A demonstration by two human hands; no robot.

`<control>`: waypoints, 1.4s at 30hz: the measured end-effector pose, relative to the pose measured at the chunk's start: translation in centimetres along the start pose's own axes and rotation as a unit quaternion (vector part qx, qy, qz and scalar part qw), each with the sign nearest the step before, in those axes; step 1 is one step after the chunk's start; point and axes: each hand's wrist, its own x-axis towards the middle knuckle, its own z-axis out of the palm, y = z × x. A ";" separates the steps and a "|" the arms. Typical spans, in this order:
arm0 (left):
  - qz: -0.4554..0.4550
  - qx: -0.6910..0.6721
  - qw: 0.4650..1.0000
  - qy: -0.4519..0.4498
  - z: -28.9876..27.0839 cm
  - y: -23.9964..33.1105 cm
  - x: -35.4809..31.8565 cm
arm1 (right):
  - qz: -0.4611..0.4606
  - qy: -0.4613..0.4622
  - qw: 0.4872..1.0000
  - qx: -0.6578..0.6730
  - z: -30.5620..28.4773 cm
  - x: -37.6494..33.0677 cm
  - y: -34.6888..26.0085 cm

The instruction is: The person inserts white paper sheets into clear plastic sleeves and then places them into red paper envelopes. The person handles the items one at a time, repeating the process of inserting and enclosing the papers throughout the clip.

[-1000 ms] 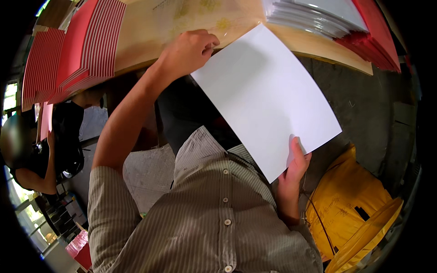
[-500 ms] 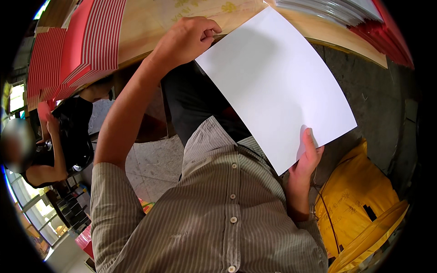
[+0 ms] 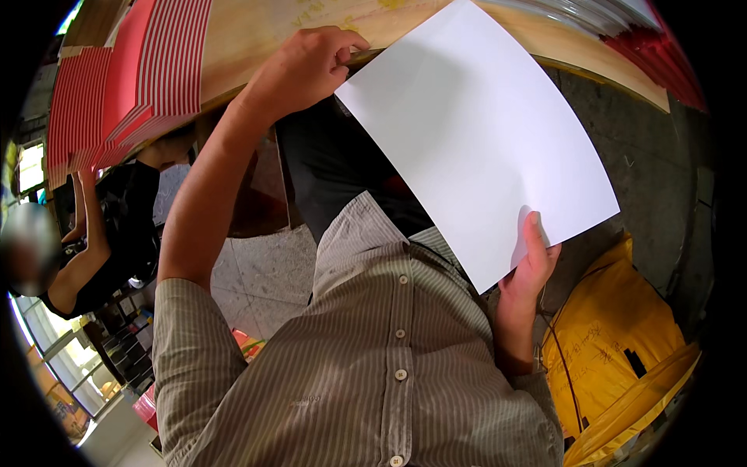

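Note:
A large blank sheet of white paper [image 3: 475, 140] slants over my lap, its far end above the wooden table's edge. My right hand [image 3: 533, 261] grips its near right part, thumb on top and fingers mostly hidden underneath. Beyond the sheet's left corner, my left hand [image 3: 307, 66] hovers by the table edge. Its fingers are loosely bent, the index finger reaches out, and a gap shows between finger and thumb. Nothing is visible in that hand, and it looks apart from the paper.
Stacks of red-and-white layered sheets or booklets [image 3: 167, 62] stand on the left of the wooden table [image 3: 249, 39]. Clear plastic-covered and red items [image 3: 615, 39] lie at the far right. A yellow sack [image 3: 615, 311] sits to my right. Another person [image 3: 117, 226] is at the left.
My left hand has shifted slightly left, and its index finger has straightened somewhat. The paper, still in my right hand, has moved a little up and right. The other person's arm has moved.

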 end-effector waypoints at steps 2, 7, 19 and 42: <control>-0.019 -0.006 1.000 -0.008 -0.2 0.0 -0.1 | 0.003 0.002 1.000 0.004 0.1 0.0 0.2; -0.035 0.015 0.999 -0.018 0.1 -0.2 -0.4 | 0.015 0.006 1.000 0.013 0.0 -0.1 0.7; -0.024 0.040 0.999 -0.005 0.1 0.2 -0.9 | -0.017 0.023 1.000 0.000 0.4 0.1 1.4; -0.041 0.072 0.996 0.022 0.7 3.6 -1.5 | 0.022 0.017 0.998 0.051 1.7 -0.7 -0.3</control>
